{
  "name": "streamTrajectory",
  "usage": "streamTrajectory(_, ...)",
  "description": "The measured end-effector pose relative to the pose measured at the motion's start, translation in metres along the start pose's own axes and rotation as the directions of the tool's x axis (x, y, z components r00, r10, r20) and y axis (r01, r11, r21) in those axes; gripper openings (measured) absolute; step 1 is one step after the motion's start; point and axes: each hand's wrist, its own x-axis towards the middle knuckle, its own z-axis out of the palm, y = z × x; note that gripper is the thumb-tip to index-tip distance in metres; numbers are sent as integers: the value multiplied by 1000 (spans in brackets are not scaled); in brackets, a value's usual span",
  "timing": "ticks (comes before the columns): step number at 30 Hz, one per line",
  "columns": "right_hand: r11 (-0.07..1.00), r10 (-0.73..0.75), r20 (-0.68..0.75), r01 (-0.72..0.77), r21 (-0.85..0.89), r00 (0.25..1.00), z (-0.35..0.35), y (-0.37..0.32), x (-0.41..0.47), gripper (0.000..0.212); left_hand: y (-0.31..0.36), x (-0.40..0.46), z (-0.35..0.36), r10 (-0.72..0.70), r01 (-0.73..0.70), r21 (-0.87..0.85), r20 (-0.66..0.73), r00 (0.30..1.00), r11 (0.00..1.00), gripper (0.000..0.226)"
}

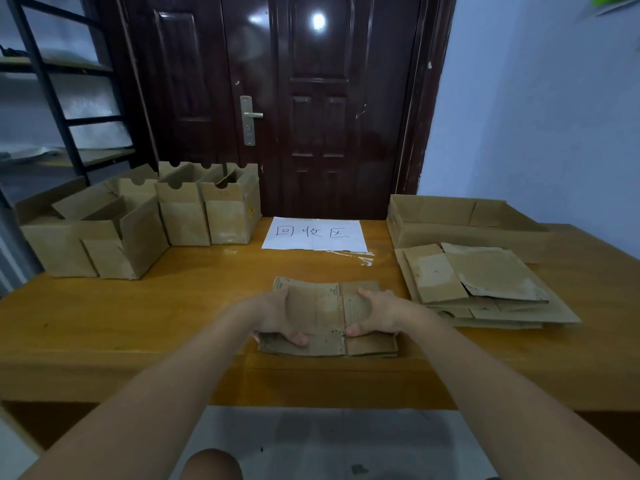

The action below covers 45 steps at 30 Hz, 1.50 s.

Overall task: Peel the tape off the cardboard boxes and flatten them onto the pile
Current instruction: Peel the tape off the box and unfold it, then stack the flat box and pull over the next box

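Note:
A flattened brown cardboard box [325,306] lies on the wooden table [173,306] in front of me. My left hand [277,313] grips its left side, thumb on the near part and fingers curled over the far edge. My right hand [374,313] grips the right side the same way. A pile of flattened boxes [485,289] lies to the right. Several upright open boxes [138,220] stand at the table's back left. Scraps of clear tape [363,259] lie below a white paper sign [315,233].
A large shallow cardboard tray [457,216] sits at the back right behind the pile. A dark door [311,98] stands behind the table, a metal shelf [52,98] at the left, a blue wall at the right. My knee shows below the table's near edge.

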Motion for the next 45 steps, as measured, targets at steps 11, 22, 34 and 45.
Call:
streamTrajectory(11,997,-15,-100,22,70,995,-6,-10,-26,118,-9,-2,8,85,-86,-4,-120,989,996,152)
streamTrajectory(22,996,49,-537,-2,88,842,-135,60,-64,95,132,17,-7,295,-409,-184,-446,845,894,126)
streamTrajectory(34,982,187,-467,-172,76,864,-124,227,-34,59,256,93,88,291,-324,-59,-306,906,944,116)
streamTrajectory(45,946,129,-264,-198,-255,956,-93,227,-17,86,246,124,96,553,-503,469,36,832,726,69)
